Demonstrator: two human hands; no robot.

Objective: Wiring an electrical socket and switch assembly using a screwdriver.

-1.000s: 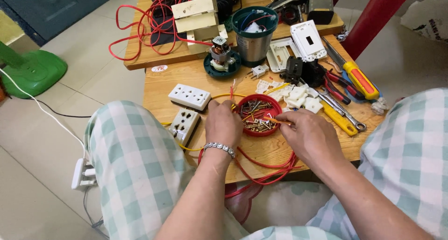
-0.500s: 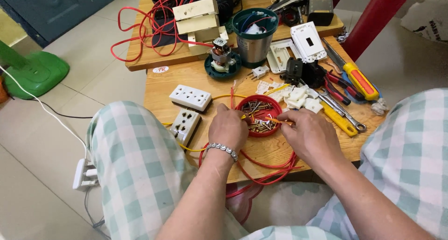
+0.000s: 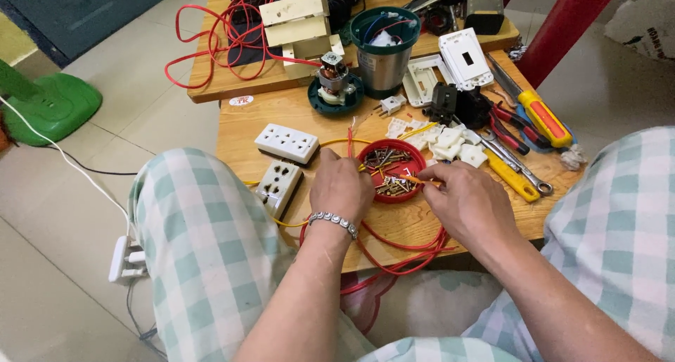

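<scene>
so the main thing here is a small round red dish [image 3: 391, 170] sitting near the front edge of a low wooden table [image 3: 302, 112], full of mixed screws [image 3: 385, 158], some brassy, some dark. it's right between the two hands.

left hand [image 3: 342, 187] rests at the dish's left rim, fingers curled in, with a silver bracelet [image 3: 335, 222] on the wrist. looks like it pinches something at the rim, but the knuckles hide it, so can't tell what. right hand [image 3: 467, 201] is at the dish's right edge, thumb and forefinger pinched on a thin orange-yellow bit, probably a wire end, poking over the screws.

around it: red wire [image 3: 402, 253] loops under both wrists and off the table edge, a yellow wire [image 3: 337, 142] runs behind the left hand. two white socket plates [image 3: 287, 142] lie left of the dish. to the right, a pile of white plastic parts [image 3: 450, 142], a yellow-handled tool [image 3: 512, 177], a wrench [image 3: 517, 168] and a red and yellow screwdriver [image 3: 543, 118]. further back, a metal cup with a green rim [image 3: 384, 49] and a small motor [image 3: 334, 77].
</scene>
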